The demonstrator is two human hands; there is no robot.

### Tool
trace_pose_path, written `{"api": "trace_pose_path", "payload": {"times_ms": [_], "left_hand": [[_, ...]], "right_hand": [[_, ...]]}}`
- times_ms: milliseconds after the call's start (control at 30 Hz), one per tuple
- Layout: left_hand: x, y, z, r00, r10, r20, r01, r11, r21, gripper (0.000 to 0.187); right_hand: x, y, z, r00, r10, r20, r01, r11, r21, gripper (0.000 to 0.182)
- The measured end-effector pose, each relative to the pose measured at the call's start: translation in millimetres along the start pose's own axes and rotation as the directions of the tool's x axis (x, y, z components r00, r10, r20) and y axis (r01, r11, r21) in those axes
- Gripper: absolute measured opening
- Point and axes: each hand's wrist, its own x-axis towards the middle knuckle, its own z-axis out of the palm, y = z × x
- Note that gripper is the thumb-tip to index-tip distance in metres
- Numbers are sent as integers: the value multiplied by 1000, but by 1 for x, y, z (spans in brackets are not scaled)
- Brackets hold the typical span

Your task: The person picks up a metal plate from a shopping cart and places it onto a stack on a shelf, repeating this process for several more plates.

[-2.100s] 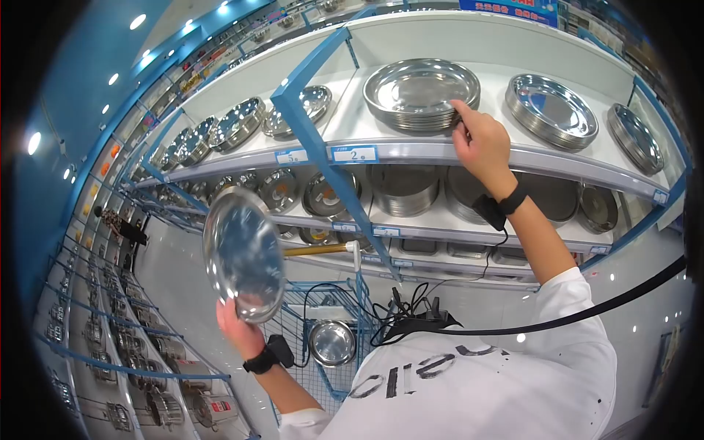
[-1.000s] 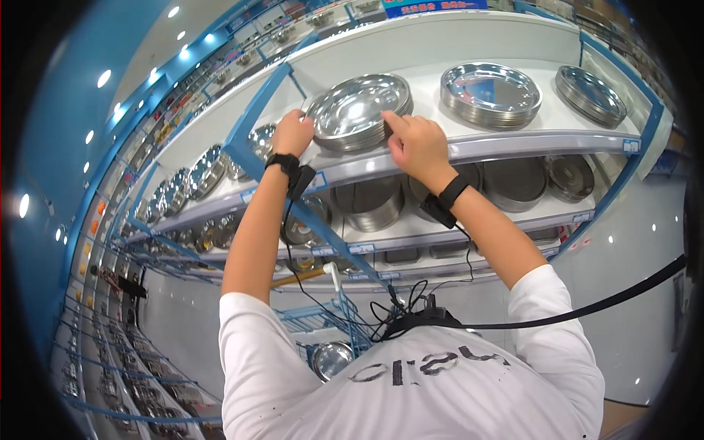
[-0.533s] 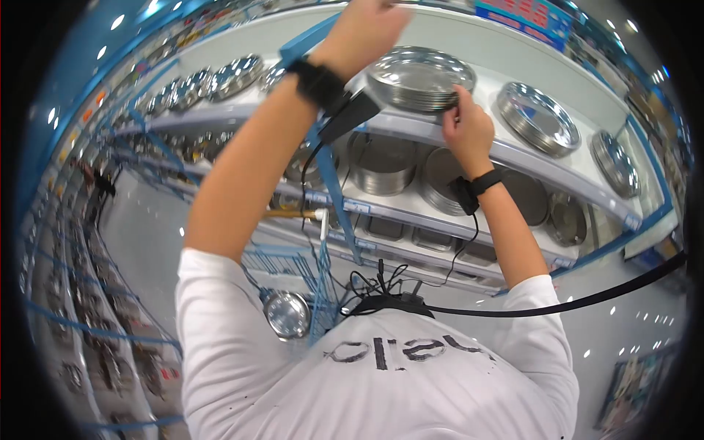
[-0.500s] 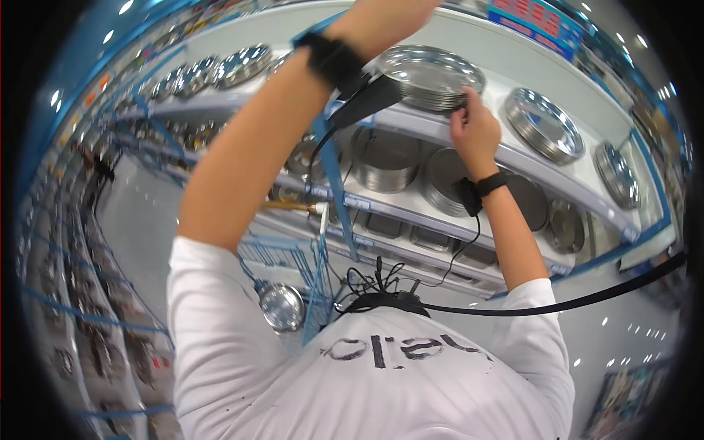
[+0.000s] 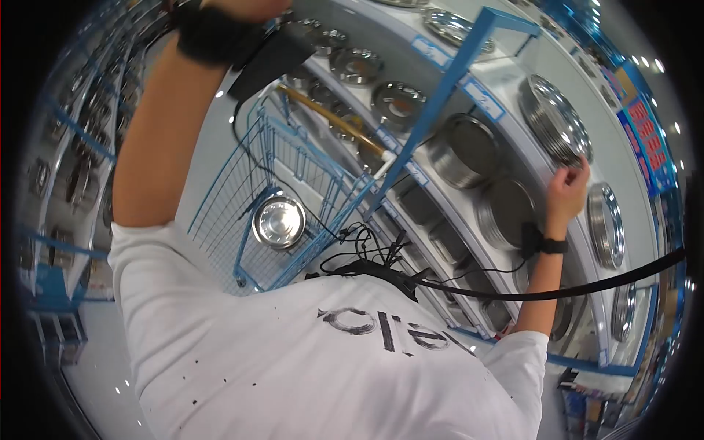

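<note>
My right hand point(image 5: 567, 192) is at the near rim of a stack of round stainless steel plates point(image 5: 551, 117) on the upper shelf. Its fingers are curled at the plate edge, in a pinch; how many plates it grips cannot be made out. My left hand point(image 5: 253, 7) is raised at the top edge of the view, mostly cut off and blurred, with its fingers out of sight. Below it is a blue wire shopping cart point(image 5: 220, 198), with a shiny round steel dish point(image 5: 279, 221) lying inside.
Another plate stack point(image 5: 606, 226) sits to the right on the same shelf. Lower shelves hold deep round pans point(image 5: 463, 152) and darker rectangular trays point(image 5: 447, 242). A blue post point(image 5: 433, 110) crosses before the shelf. A black cable point(image 5: 587, 290) runs across by my right arm.
The view has turned left, so the shelf stands more to the right and more of the cart shows. My right hand stays at the plate stack; my left arm remains raised.
</note>
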Motion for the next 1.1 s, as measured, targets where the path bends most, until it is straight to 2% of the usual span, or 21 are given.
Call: {"api": "trace_pose_path", "payload": {"times_ms": [33,67,133,200,267,333,400,467,533,600,633,667,700,733,800,833,867,933,1033,1100], "left_hand": [[-9,-36,-27,987,-150,-58,151,989,-2,21],[-29,-69,-52,963,-251,-98,255,967,30,24],[-88,-145,-100,966,-196,-167,208,976,60,33],[-146,-195,-125,815,-438,-379,494,868,58,32],[-214,-252,-144,670,-582,-460,661,750,15,31],[-281,-306,-152,555,-672,-490,762,647,-24,29],[-348,-368,-154,438,-755,-488,836,541,-87,28],[-396,-406,-143,279,-834,-476,904,395,-162,29],[-448,-458,-128,167,-876,-453,965,239,-108,30],[-544,-562,-112,201,-864,-462,978,152,141,24],[-572,-587,-102,188,-872,-451,981,143,131,24],[-597,-604,-86,200,-913,-356,965,120,233,26],[-616,-612,-70,200,-946,-255,938,110,328,28],[-622,-613,-53,185,-952,-243,946,105,306,28],[-617,-599,-20,-46,-855,-516,991,-105,85,30],[-608,-590,-19,-196,-924,-328,979,-206,-4,33],[-601,-582,-14,-225,-918,-327,973,-229,-27,33],[-582,-573,-1,-261,-919,-296,958,-285,40,46],[-580,-579,11,-247,-912,-328,966,-260,-6,46],[-562,-569,12,-270,-876,-400,961,-268,-63,41]], "right_hand": [[0,2,1,1000,6,4,-6,1000,-13,44],[1,4,3,999,31,17,-31,999,-14,44],[1,9,5,999,29,26,-28,999,-34,45],[0,0,3,998,37,42,-36,999,-40,45],[1,2,4,996,43,83,-39,998,-52,46],[2,3,6,999,3,50,4,989,-147,45],[2,-8,4,997,17,69,-7,990,-143,45],[5,7,8,997,-25,76,27,999,-32,44],[5,10,13,997,-29,74,34,997,-73,43],[6,15,14,997,-36,70,45,991,-130,41],[6,19,15,997,-23,67,35,983,-180,42],[8,27,15,998,-15,64,30,972,-231,43],[14,43,14,991,-97,93,123,932,-340,43],[15,58,11,987,-123,102,151,926,-346,43],[22,76,11,951,-297,87,309,895,-321,42],[23,66,13,979,-195,65,206,946,-250,41],[20,60,15,995,-82,56,91,980,-178,40],[20,58,14,994,-78,73,90,981,-174,40],[16,44,14,991,-108,73,123,962,-244,39],[13,30,16,993,-90,73,108,945,-309,38]]}}
